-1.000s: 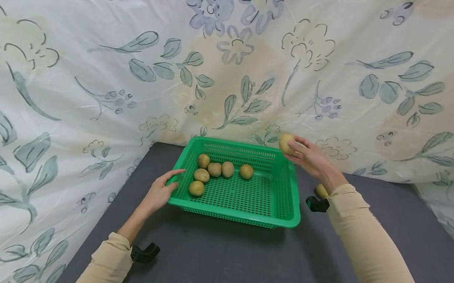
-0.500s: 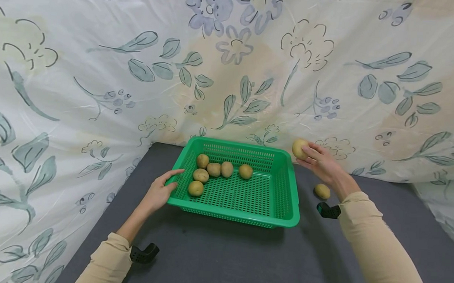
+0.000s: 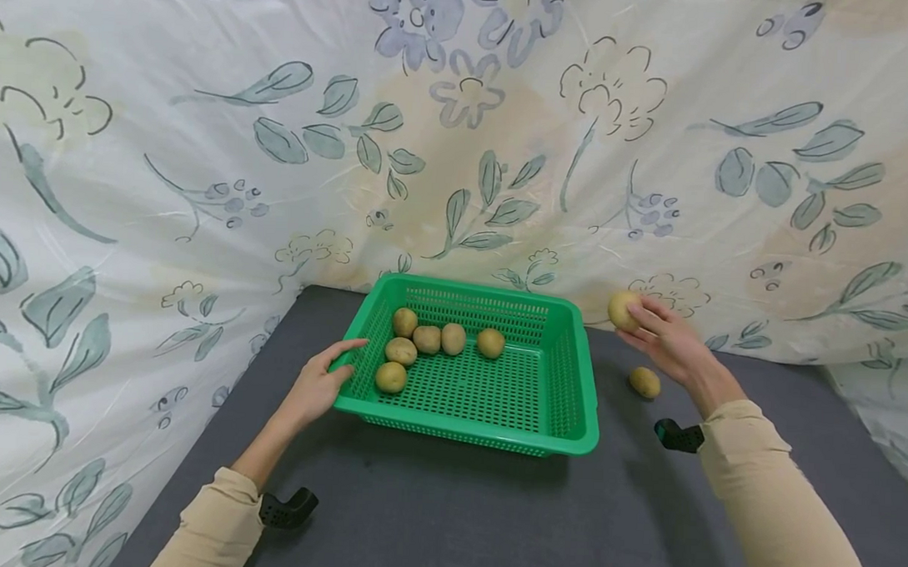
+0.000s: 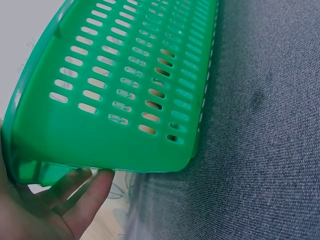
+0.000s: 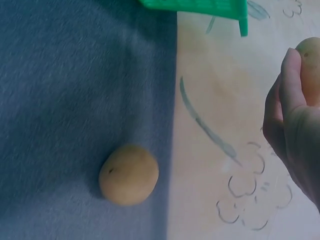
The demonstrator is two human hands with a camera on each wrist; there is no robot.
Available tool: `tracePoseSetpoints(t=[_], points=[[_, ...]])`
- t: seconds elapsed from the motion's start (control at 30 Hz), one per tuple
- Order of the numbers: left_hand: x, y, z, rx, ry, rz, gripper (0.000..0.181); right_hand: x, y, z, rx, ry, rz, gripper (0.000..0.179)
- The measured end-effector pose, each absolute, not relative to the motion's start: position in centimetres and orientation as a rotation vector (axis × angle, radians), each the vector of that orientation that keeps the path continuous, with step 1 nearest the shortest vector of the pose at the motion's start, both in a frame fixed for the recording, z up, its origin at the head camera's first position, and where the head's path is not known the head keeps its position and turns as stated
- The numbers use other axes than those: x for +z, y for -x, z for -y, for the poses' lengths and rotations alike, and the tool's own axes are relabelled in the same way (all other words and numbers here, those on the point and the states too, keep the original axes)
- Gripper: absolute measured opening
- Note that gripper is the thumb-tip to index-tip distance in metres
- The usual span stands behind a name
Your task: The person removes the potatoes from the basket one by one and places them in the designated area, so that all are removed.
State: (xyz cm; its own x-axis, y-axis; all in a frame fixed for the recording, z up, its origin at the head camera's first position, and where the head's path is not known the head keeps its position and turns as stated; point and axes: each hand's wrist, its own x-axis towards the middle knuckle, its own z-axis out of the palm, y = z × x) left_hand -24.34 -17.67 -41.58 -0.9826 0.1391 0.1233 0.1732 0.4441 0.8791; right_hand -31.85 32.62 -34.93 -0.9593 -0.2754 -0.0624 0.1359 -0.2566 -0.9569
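A white cloth (image 3: pixel 473 163) painted with flowers and leaves hangs behind the basket and spreads to both sides of it. The dark grey table (image 3: pixel 446 517) runs beneath the basket, its bare near part in front. The green basket (image 3: pixel 480 401) is rectangular, with slotted walls and a mesh floor, and is turned slightly askew.

A beige sleeve (image 3: pixel 784 495) comes in from the front right of the basket, another beige sleeve (image 3: pixel 216 525) from the front left. The right hand (image 3: pixel 670 337) is raised to the right of the basket, thumb and fingers pinching a potato (image 3: pixel 622 310) just beyond the basket's right end. The left hand (image 3: pixel 323 385) is at the basket's left end, thumb and fingers gripping the rim.

Below the left hand, in front of the basket's left corner, is a black wrist device (image 3: pixel 288 509); a second black wrist device (image 3: pixel 679 436) is by the right cuff, right of the basket.

Six potatoes (image 3: pixel 426 339) lie inside the basket: five near its left end, the sixth nearer the middle of the far side. One loose potato (image 3: pixel 645 382) rests on the table to the right of the basket, apart from it, below the right hand.
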Motion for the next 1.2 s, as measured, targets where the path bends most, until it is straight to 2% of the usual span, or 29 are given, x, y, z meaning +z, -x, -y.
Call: tracePoseSetpoints(t=[0.1,0.33,0.53,0.6,0.8,0.83,1.2], points=[[-41.6,24.3,17.7,-1.610,0.284,2.644,0.045,-35.3,31.7,-33.3,-2.314,0.170,-1.715,0.033],[-41.5,24.3,17.6,-1.608,0.292,2.638,0.044,-36.1,31.2,-35.2,-2.342,0.051,-1.717,0.051],[-41.6,24.4,17.6,-1.594,0.294,2.638,0.044,-37.2,30.6,-36.8,-2.359,0.064,-1.714,0.026],[-41.2,24.1,17.4,-1.593,0.296,2.639,0.044,-37.6,30.5,-37.2,-2.379,0.051,-1.686,0.024],[-41.0,24.0,17.4,-1.606,0.292,2.643,0.044,-38.6,30.3,-38.5,-2.380,-0.059,-1.672,0.078],[-41.5,24.4,17.6,-1.604,0.287,2.645,0.045,-38.8,30.2,-38.7,-2.379,-0.055,-1.676,0.083],[-41.7,24.4,17.6,-1.583,0.298,2.649,0.044,-40.5,29.5,-41.0,-2.374,-0.149,-1.737,0.089]])
